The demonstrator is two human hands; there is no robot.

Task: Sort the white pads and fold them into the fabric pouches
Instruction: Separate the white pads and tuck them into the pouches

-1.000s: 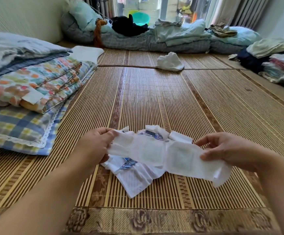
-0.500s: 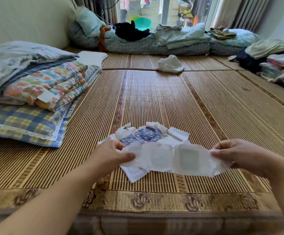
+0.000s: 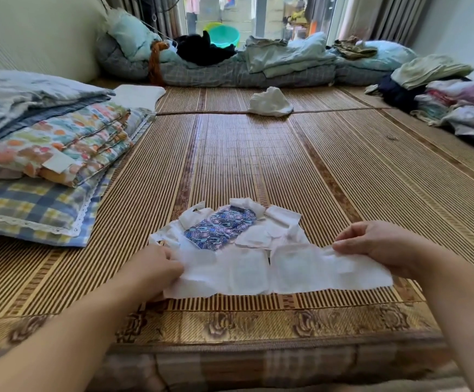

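Observation:
A long white pad [image 3: 281,271] is stretched flat across the bamboo mat [image 3: 258,154] near its front edge. My left hand [image 3: 156,268] pinches its left end and my right hand [image 3: 377,247] pinches its right end. Just behind it lies a small heap of more white pads [image 3: 275,224] around a blue patterned fabric pouch [image 3: 221,227], which is partly covered by them.
Folded quilts and a plaid pillow [image 3: 32,210] are stacked at the left. A crumpled white cloth [image 3: 269,102] lies mid-mat farther back. Bedding lines the far edge, and piles of folded clothes [image 3: 456,106] sit at the right.
Both hands have lowered the stretched pad from mid-air toward the mat's front edge, uncovering the blue pouch behind it. The view has tilted down.

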